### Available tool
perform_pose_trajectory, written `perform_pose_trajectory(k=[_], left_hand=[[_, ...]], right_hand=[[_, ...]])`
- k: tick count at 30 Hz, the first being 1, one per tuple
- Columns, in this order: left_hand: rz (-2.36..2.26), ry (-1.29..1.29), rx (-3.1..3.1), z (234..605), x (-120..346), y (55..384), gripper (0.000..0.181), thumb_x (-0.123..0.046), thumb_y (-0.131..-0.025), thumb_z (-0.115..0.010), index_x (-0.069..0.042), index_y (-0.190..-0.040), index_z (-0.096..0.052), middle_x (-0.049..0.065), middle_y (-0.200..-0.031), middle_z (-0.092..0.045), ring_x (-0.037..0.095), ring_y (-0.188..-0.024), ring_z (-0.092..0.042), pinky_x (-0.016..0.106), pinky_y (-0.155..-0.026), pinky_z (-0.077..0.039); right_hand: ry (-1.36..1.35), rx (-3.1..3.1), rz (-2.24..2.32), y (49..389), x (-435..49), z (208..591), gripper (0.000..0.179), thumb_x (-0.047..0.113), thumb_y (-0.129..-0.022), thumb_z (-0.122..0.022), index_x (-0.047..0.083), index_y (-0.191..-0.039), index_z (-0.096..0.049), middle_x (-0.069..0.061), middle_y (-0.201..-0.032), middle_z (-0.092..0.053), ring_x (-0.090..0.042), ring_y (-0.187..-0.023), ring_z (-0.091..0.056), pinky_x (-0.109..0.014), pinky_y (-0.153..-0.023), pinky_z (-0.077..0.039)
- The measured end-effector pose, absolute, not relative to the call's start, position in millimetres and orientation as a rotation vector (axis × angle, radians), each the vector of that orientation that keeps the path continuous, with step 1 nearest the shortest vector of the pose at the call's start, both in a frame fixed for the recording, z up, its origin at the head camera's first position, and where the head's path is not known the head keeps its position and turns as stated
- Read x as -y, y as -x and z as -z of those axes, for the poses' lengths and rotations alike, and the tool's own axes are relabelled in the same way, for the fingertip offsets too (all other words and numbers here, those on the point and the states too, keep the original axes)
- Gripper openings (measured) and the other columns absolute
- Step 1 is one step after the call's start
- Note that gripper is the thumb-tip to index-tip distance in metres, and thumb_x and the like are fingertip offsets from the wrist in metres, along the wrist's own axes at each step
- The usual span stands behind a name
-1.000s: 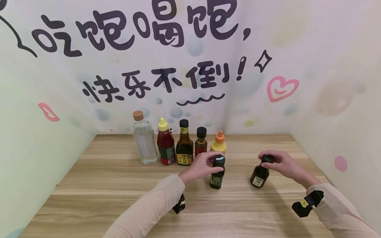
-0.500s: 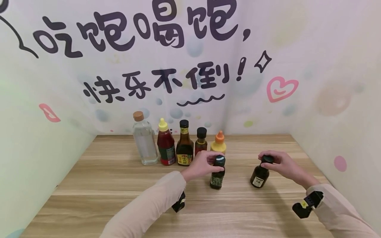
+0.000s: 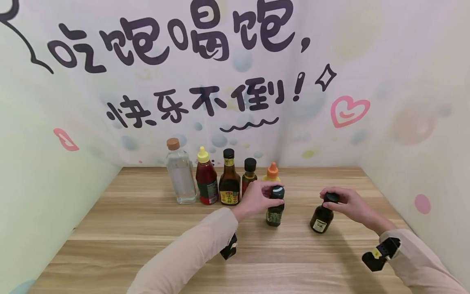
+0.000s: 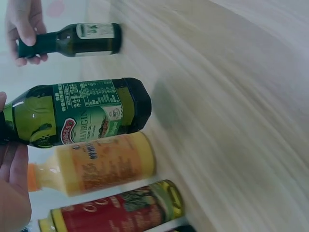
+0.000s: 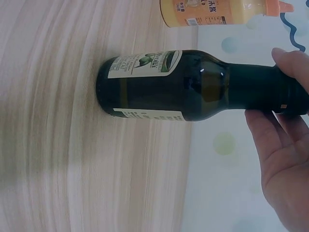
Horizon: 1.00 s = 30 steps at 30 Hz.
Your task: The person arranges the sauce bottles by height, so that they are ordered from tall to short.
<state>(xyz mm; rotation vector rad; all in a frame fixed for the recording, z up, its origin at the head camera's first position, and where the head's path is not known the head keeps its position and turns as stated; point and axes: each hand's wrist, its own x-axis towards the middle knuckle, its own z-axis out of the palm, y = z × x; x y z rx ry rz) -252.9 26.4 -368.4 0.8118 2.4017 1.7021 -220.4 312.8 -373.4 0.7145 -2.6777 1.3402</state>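
Observation:
My left hand (image 3: 255, 200) grips a dark green olive oil bottle (image 4: 87, 113) round its cap and neck. That bottle is upright in front of the yellow squeeze bottle with an orange tip (image 4: 111, 162), partly covering it in the head view. In the left wrist view a shadow lies on the table beside its base; whether the base touches the wood I cannot tell. Over to the right, my right hand (image 3: 346, 203) holds a second dark bottle (image 5: 154, 87) with a pale label by its black-capped neck, tilted slightly in the head view.
Along the back of the wooden table (image 3: 293, 261) stand a clear bottle with a brown cap (image 3: 181, 179), a red sauce bottle with a yellow tip (image 3: 207, 183), a brown sauce bottle (image 3: 229, 181) and a small black-capped bottle (image 3: 250, 175). A printed cloth wall rises behind.
My left hand and the olive oil bottle have shifted right and farther back, or slightly up, in the last half second. The right hand and its bottle stay almost in place.

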Motion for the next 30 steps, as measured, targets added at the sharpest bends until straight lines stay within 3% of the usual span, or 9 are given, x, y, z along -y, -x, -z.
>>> perform_pose_trajectory(k=[11,23,30], left_hand=[[-1.735,-0.750,-2.386,352.5,-36.6,254.1,0.039,-0.009,-0.071,-0.074,-0.013,-0.109,-0.064,0.004,-0.097,-0.064,0.007,-0.082,-0.060,0.020,-0.069,-0.048],[-1.638,-0.850,-2.403,344.0,-50.6,268.2,0.040,-0.005,-0.071,-0.073,-0.008,-0.109,-0.062,0.005,-0.097,-0.065,0.007,-0.082,-0.059,0.018,-0.066,-0.048],[-1.583,-0.864,-2.510,340.6,-57.7,273.7,0.039,-0.009,-0.070,-0.074,-0.011,-0.108,-0.064,0.004,-0.095,-0.065,0.007,-0.080,-0.059,0.016,-0.065,-0.047]], right_hand=[[-0.754,2.663,-1.361,221.7,-312.7,375.3,0.021,0.009,-0.084,-0.061,0.004,-0.103,-0.058,0.003,-0.099,-0.058,-0.011,-0.084,-0.058,-0.023,-0.065,-0.048],[-0.703,2.685,-1.357,220.9,-313.2,376.5,0.021,0.009,-0.084,-0.061,0.005,-0.104,-0.058,-0.001,-0.098,-0.058,-0.011,-0.085,-0.058,-0.023,-0.066,-0.048],[-0.686,2.699,-1.361,221.2,-313.9,376.2,0.021,0.010,-0.084,-0.061,0.005,-0.104,-0.058,-0.001,-0.098,-0.059,-0.010,-0.085,-0.058,-0.024,-0.066,-0.049]])
